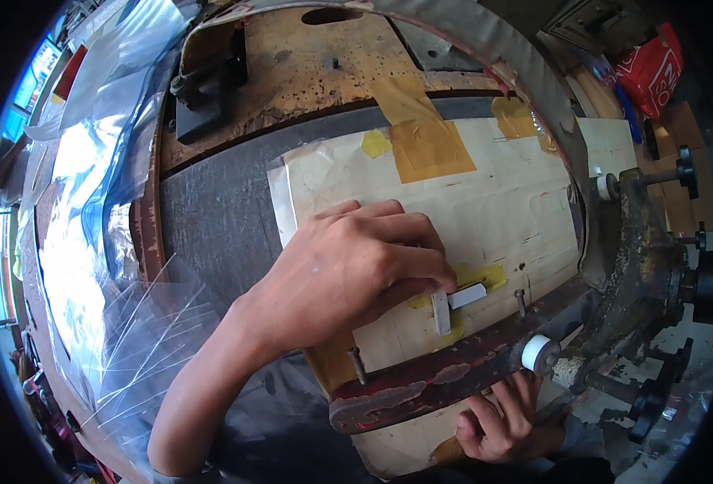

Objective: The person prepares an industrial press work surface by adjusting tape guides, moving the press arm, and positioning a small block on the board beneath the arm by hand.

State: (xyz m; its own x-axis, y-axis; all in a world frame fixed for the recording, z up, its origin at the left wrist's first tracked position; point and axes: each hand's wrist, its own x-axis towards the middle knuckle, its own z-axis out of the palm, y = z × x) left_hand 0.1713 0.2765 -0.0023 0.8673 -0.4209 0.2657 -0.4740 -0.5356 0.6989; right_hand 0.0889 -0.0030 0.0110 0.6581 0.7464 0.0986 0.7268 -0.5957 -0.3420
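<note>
My left hand point(348, 262) reaches over the pale taped board point(501, 202) with its fingers bent and its thumb and index fingertips close together. Those tips meet at the upper end of a small pale strip point(442, 315); what they pinch, if anything, is hidden. Beside them lies a short white block point(467, 295), set at an angle to the strip, with yellow tape point(493, 277) around it. Below the worn dark-red metal bar point(445, 379) is my right hand point(505, 427), loosely curled with its fingers apart. The bar partly covers its fingertips; nothing shows in it.
The bar joins a metal machine frame point(626, 266) with black knobs and a white roller point(538, 355). Bolts stick up near the bar. Clear plastic sheets point(159, 323) lie at left. Brown tape point(429, 149) crosses the board's far edge. A red bag point(650, 73) is far right.
</note>
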